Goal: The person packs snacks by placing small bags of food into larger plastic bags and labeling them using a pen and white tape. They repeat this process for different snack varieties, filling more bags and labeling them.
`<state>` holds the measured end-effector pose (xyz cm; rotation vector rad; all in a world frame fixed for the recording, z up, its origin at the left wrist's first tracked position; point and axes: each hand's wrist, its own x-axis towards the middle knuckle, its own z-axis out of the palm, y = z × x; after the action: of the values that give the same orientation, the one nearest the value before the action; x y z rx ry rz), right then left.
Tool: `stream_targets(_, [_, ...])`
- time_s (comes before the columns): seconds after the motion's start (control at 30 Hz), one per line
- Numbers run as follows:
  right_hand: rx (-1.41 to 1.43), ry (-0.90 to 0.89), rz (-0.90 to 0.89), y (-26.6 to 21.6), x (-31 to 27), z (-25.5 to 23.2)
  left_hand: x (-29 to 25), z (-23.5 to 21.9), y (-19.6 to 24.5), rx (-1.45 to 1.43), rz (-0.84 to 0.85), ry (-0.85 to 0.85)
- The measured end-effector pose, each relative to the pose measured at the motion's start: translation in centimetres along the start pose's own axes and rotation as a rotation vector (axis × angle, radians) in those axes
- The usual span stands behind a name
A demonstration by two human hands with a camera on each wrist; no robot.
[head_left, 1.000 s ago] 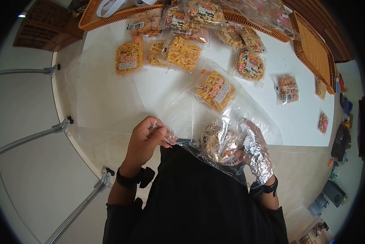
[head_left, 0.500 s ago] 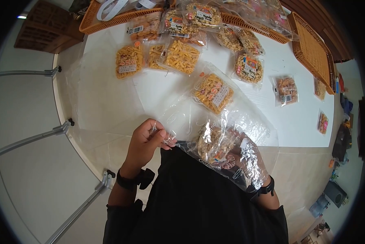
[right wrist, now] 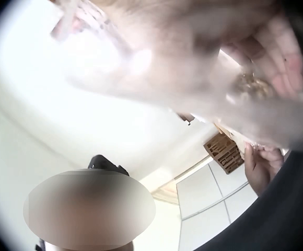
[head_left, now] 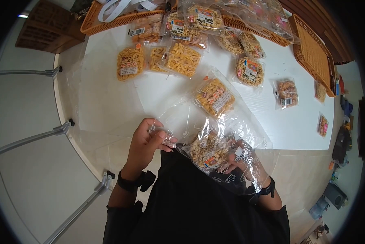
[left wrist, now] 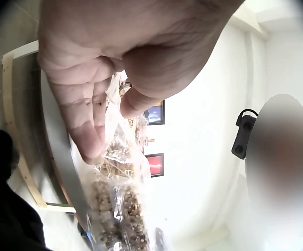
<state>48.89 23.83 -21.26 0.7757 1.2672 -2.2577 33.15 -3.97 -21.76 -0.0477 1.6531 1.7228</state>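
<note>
A large clear printed bag (head_left: 251, 134) spans the space between the hands. My left hand (head_left: 146, 140) pinches its left edge between thumb and fingers. Inside the bag is my right hand (head_left: 247, 164), its fingers against the right side of a round nut snack pack (head_left: 209, 152); whether they grip it is hard to see. A yellow snack pack (head_left: 215, 96) lies within the far part of the bag. In the left wrist view the left hand (left wrist: 109, 68) holds crumpled film above the nut pack (left wrist: 117, 214). Film blurs the right hand (right wrist: 193, 47) in the right wrist view.
On the white table (head_left: 109, 97), yellow snack packs (head_left: 130, 63) stand at the far left and nut packs (head_left: 249, 71) at the far right. Wicker trays (head_left: 312, 53) line the back edge. A pack of brown snacks (head_left: 287, 93) lies to the right.
The nut pack and the right hand inside the bag have shifted left, and the hand shows more plainly through the film. The left hand keeps its pinch, nearly unmoved.
</note>
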Motion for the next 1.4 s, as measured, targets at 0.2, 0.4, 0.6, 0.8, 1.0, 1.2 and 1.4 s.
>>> stream_targets(0.2, [-0.228,0.037,0.198,-3.3,1.2,1.2,0.1,0.2,0.2,0.024,0.004,-0.018])
stream_targets(0.4, [-0.651,0.079,0.236,-5.3,1.4,3.3,0.0,0.2,0.1,0.036,-0.001,-0.015])
stream_targets(0.6, [-0.008,0.029,-0.026,-1.1,-0.2,0.4,0.0,0.3,0.1,0.026,-0.004,0.009])
stream_targets(0.8, [0.222,-0.004,-0.014,1.1,0.2,-0.8,0.2,0.2,-0.1,0.035,0.006,-0.010])
stream_targets(1.0, [-0.352,-0.106,0.089,-1.0,0.7,2.2,-0.2,0.1,-0.2,0.005,0.010,0.011])
stream_targets(1.2, [-0.617,0.061,0.237,-4.1,0.0,2.2,-0.3,0.0,-0.3,0.007,0.002,0.025])
stream_targets(1.4, [-0.248,-0.192,0.190,-1.4,1.2,-1.0,-0.5,0.6,-0.3,-0.025,0.063,0.095])
